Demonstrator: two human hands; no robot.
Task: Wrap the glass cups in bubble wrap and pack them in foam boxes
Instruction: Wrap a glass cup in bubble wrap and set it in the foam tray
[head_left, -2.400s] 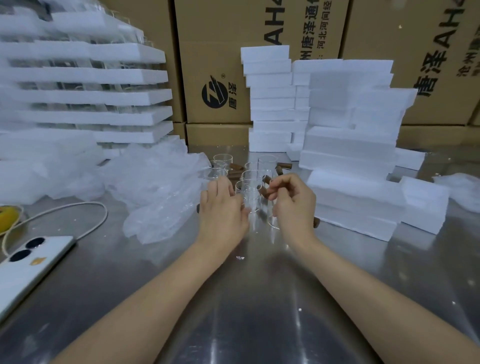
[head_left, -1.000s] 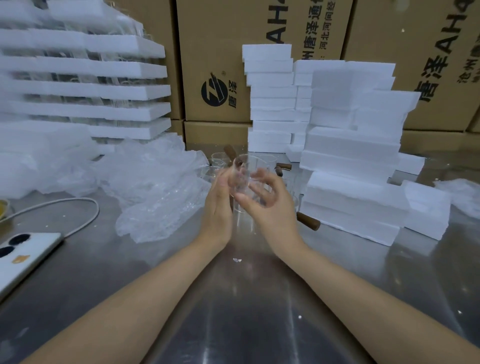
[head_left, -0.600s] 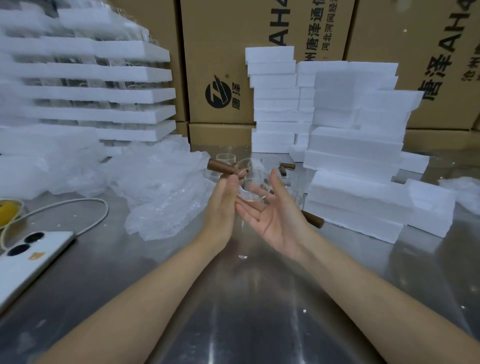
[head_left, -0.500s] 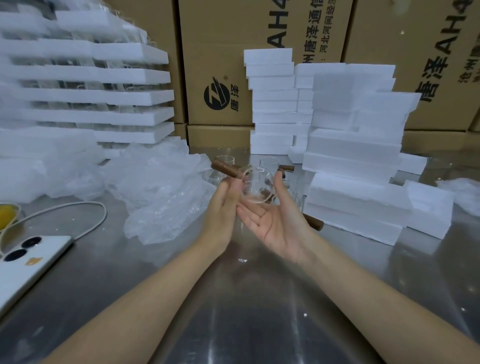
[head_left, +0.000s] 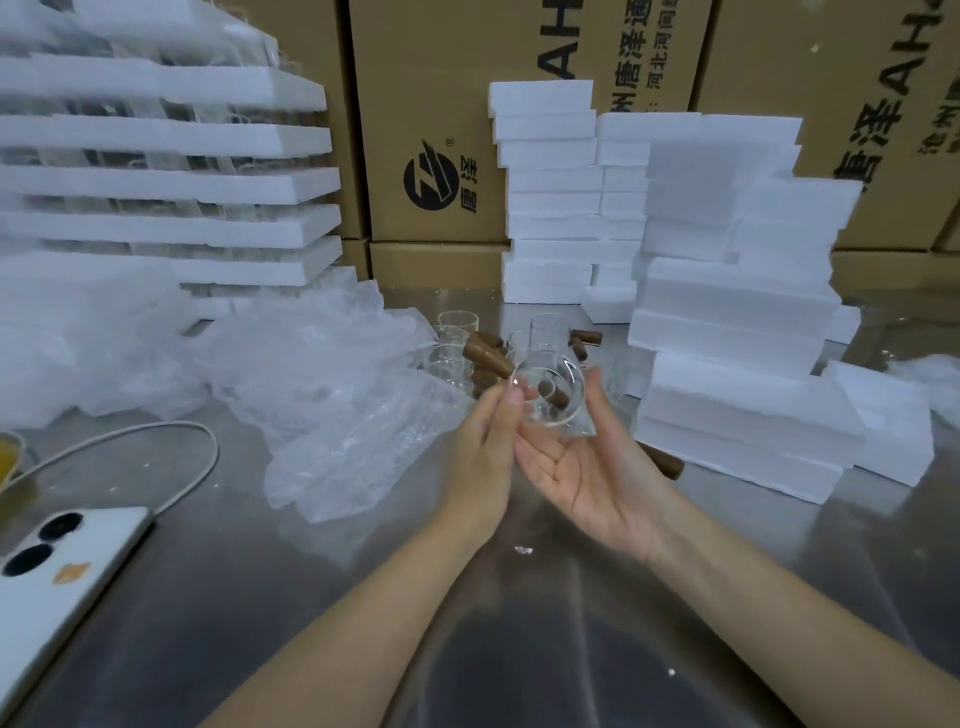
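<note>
I hold a clear glass cup (head_left: 550, 391) with a brown wooden handle (head_left: 487, 356) above the steel table, tipped on its side so its round end faces me. My left hand (head_left: 485, 449) pinches the cup's left edge with the fingertips. Beneath it lies my right hand (head_left: 595, 470), palm up with straight fingers and the thumb beside the cup's right edge. Several more glass cups (head_left: 457, 326) with brown handles stand just behind. Crumpled bubble wrap (head_left: 332, 410) is piled to the left. White foam boxes (head_left: 732, 338) are stacked on the right.
A tall stack of foam trays (head_left: 171, 182) stands at the far left. A white phone (head_left: 57, 566) and a white cable (head_left: 156, 434) lie at the near left. Cardboard cartons (head_left: 431, 130) line the back. Another handled cup (head_left: 662, 460) lies by the foam boxes.
The cup was lifted from the group of cups and turned on its side. My right hand let go and opened palm up under it, while my left hand keeps the grip.
</note>
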